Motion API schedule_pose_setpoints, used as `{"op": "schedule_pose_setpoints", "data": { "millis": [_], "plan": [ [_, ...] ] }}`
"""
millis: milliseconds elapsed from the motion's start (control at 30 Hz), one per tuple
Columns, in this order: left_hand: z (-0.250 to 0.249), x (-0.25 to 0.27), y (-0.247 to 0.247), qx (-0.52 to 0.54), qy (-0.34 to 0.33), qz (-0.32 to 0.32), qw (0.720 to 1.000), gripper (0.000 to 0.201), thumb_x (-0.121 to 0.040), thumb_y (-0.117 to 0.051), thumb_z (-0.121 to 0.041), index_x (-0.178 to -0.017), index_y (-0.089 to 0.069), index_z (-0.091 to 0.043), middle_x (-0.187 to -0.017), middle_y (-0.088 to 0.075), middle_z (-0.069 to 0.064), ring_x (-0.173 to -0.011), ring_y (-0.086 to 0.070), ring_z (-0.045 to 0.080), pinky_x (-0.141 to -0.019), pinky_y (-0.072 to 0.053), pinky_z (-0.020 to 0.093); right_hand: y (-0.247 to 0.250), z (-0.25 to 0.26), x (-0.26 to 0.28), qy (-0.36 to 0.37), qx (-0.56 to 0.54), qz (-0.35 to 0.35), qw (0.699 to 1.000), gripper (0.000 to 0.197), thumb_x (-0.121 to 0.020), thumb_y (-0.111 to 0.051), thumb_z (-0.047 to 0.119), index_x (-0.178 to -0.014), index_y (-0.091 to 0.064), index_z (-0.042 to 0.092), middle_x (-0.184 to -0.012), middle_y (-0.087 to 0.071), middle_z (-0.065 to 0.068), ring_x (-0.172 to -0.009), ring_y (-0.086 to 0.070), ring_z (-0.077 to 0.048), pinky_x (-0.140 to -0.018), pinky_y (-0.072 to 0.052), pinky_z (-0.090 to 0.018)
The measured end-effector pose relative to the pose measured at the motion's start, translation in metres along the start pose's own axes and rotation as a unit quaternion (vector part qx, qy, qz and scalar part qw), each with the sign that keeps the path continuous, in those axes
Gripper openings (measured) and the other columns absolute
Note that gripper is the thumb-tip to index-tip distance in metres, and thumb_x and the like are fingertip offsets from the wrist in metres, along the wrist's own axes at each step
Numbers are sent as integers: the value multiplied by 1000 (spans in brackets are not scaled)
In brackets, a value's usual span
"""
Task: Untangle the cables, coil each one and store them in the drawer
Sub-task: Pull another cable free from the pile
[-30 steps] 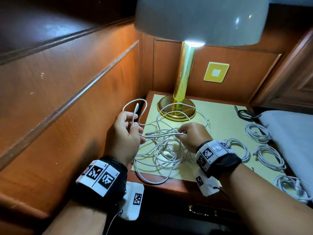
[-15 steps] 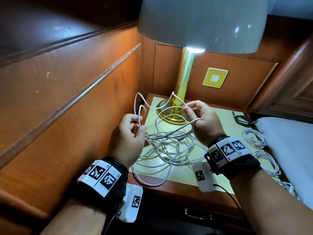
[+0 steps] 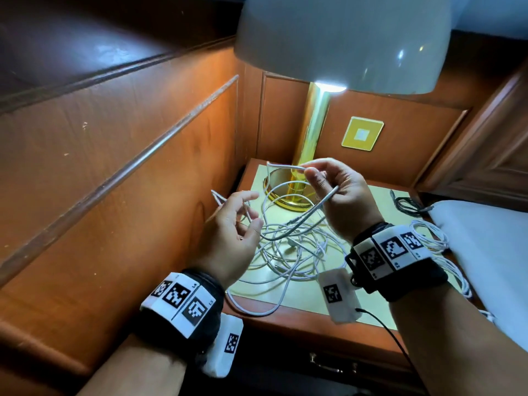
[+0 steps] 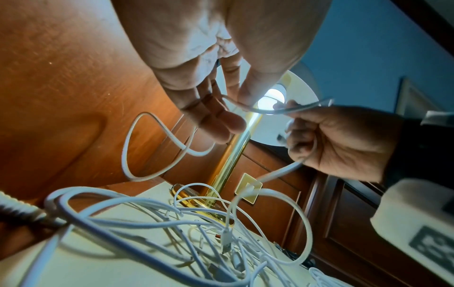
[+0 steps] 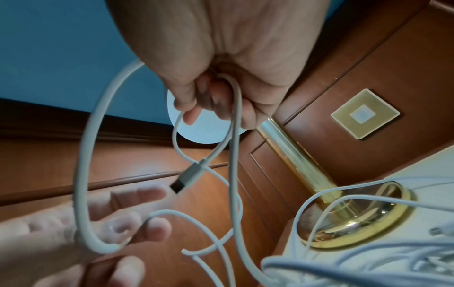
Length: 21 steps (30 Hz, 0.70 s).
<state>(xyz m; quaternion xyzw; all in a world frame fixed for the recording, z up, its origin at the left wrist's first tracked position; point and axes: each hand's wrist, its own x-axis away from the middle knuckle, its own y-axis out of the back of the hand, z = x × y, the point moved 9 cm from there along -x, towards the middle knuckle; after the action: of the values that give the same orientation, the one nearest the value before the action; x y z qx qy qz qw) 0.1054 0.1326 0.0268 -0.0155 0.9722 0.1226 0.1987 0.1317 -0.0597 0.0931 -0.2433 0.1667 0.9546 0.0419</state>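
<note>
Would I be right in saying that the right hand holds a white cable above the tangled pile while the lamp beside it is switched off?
Not quite: the lamp is switched on, its bulb glowing under the shade in the head view. The right hand does hold a white cable above the tangled pile.

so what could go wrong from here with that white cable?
1. The right hand grips the white cable while its far end is buried in the tangle; pulling may tighten knots.
2. Loops ring the lamp base and could snag.
3. The left hand is open, so slack may drop back.
</note>
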Motion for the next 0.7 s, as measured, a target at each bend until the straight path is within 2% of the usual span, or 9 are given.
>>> {"op": "schedule_pose_setpoints", "data": {
  "millis": [67, 133, 200, 367, 433, 533, 567, 633, 700],
  "plan": [
    [-1, 1, -2, 4, -1, -4, 1000, 45, -84, -60, -27, -126, -53, -40, -102, -58, 0, -72, -61, 30, -74, -59, 40, -1, 7, -1, 10, -55, 2, 998, 12, -100, -57, 20, -95, -67, 24, -60, -54, 21, -54, -44, 1, -56, -36, -18],
    [-4, 1, -2, 22, -4, -20, 1000, 55, -83, -61, -26, -134, -44, -37, -107, -56, -2, -74, -58, 20, -73, -54, 23, -3, 10, -2, 17, -104, 3, 994, 12, -98, -57, 25, -93, -68, 28, -64, -55, 19, -56, -42, -2, -57, -34, -30],
    [-8, -1, 0, 29, -19, -30, 999, 59, -84, -62, -25, -138, -41, -37, -111, -55, -3, -78, -58, 15, -74, -51, 18, -4, 12, -4, 13, -136, 0, 991, 11, -97, -56, 26, -92, -66, 26, -68, -58, 16, -57, -40, -7, -58, -32, -36],
    [-17, -1, -10, -21, -44, 47, 998, 45, -85, -61, -29, -129, -58, -38, -121, -57, -4, -81, -60, 3, -74, -45, 11, -16, 22, -3, 1, -232, 17, 973, 15, -98, -49, 22, -89, -58, 16, -59, -48, 11, -55, -40, -11, -53, -40, -29],
    [-18, 3, -21, -54, -34, 119, 991, 32, -86, -57, -34, -117, -66, -34, -115, -63, -5, -86, -58, 1, -75, -46, 12, -19, 27, -4, 8, -261, 15, 965, 16, -97, -52, 28, -88, -58, 17, -59, -47, 10, -57, -40, -13, -55, -43, -28],
    [-12, 8, -31, -71, -8, 178, 982, 22, -89, -56, -38, -95, -69, -21, -86, -69, -2, -78, -60, 10, -77, -51, 32, -15, 35, -7, 30, -285, 9, 958, 16, -91, -59, 40, -83, -64, 28, -60, -45, 8, -59, -40, -14, -59, -44, -30],
    [-15, 6, -28, -67, -16, 155, 986, 21, -91, -57, -36, -88, -67, -18, -77, -66, 0, -70, -58, 12, -70, -51, 35, -12, 37, -8, 38, -281, 3, 959, 16, -91, -58, 42, -83, -64, 29, -60, -43, 8, -58, -39, -14, -59, -44, -30],
    [-26, -1, -9, -63, -58, 52, 995, 20, -93, -58, -30, -82, -66, -15, -66, -60, 0, -60, -52, 9, -59, -45, 29, 0, 39, -9, 48, -247, -25, 967, 19, -91, -58, 46, -85, -61, 28, -60, -41, 10, -56, -37, -11, -58, -41, -28],
    [-44, -3, 18, -62, -104, -58, 991, 14, -95, -61, -25, -88, -69, -15, -70, -62, -8, -63, -55, 2, -61, -43, 17, 14, 39, -5, 46, -184, -56, 980, 25, -90, -56, 49, -89, -55, 23, -61, -43, 13, -56, -38, -7, -58, -36, -22]
  ]
}}
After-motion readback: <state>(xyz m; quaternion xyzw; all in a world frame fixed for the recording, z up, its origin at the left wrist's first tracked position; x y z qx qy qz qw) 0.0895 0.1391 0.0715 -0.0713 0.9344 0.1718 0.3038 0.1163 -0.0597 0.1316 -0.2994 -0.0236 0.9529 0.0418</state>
